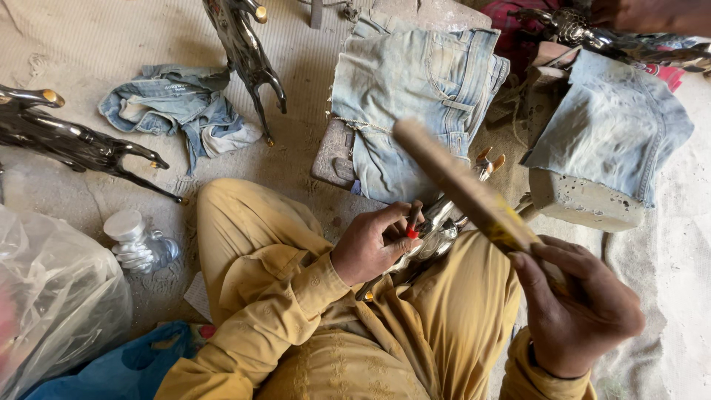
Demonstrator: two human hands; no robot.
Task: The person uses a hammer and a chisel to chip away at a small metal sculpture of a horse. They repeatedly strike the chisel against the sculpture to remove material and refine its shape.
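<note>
Clearly mid-strike step, we judged. Our left hand [374,248] pinched small red-tipped punch tool [412,224] between closed fingers, tip set against shiny silver metal animal figurine [433,233] lying across our lap, just near of worn blue denim pad [415,96]. Our right hand [581,311] gripped raised flat wooden mallet stick [463,189], fingers wrapped tight. Next move, in our view, called for steady punch and square blow. Dark polished metal figurines [74,141] stood far left; clear plastic bottle [137,241] lay near left.

Soft, even daylight, faint shadows; glare on the metal figure [437,226] by the left hand [374,244]; the stick [466,189] blurs above the right hand [581,307].
</note>
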